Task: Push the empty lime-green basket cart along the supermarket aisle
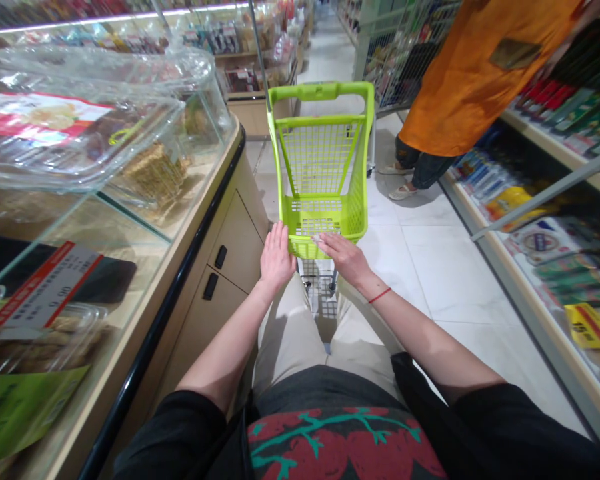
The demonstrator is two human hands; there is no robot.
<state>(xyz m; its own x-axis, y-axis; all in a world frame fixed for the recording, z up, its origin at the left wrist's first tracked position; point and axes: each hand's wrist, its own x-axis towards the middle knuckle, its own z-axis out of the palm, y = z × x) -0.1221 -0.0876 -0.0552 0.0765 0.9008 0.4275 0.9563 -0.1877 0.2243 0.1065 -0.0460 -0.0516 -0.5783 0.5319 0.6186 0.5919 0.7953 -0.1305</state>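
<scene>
Shop floor [415,267], with a cart [353,208] by the right edge of the counter [235,233].
Touching the cart's near left corner with an open left hand [277,259], and its near edge with an open right hand [344,259].

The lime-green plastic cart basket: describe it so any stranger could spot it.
Start at the tan wooden counter. Right of it, the bare left hand and right hand touch the lime-green plastic basket. Bright green separates it from the orange apron beyond.
</scene>
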